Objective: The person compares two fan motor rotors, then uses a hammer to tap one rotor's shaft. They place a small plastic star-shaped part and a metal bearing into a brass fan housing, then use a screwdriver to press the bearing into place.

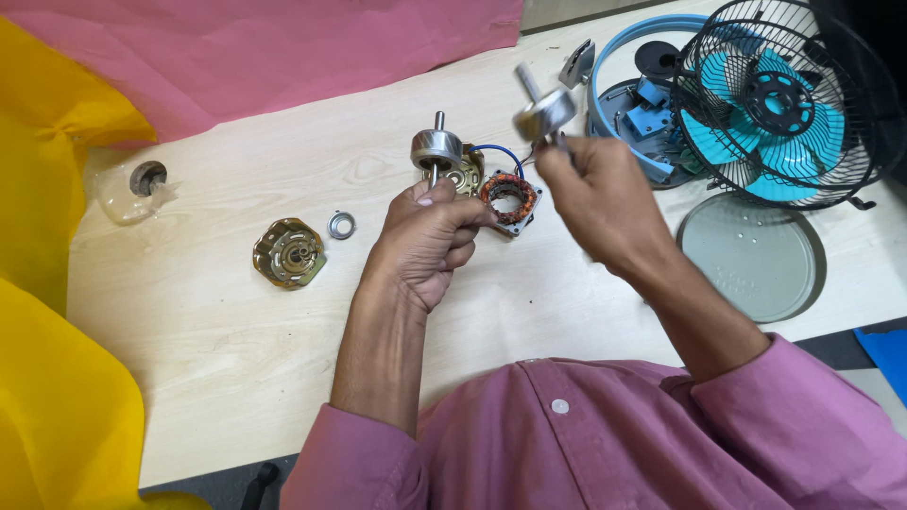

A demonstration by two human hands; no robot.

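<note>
Left hand [427, 236] pinches the lower shaft of a rotor [436, 149], fingers curled tight; shaft axis vertical, drum on top, held above the stator [508, 196]. Right hand [600, 198] clamps fingertips on a second rotor [544, 113], its shaft tilted up and to the left; blurred, so the exact grip is unclear. Below is a light wood table [236, 359] with a brass motor cover [289, 252], a small ring [341, 225], a fan cage with teal blades [779, 104] and a grey round plate [753, 257]. Pink and yellow cloth at the edges.

You're at a pale wood-grain worktop [236, 359] under even light — pink sheet [283, 47] across its far edge, yellow sheet [47, 236] along your left, dark floor [831, 349] beside it.
</note>
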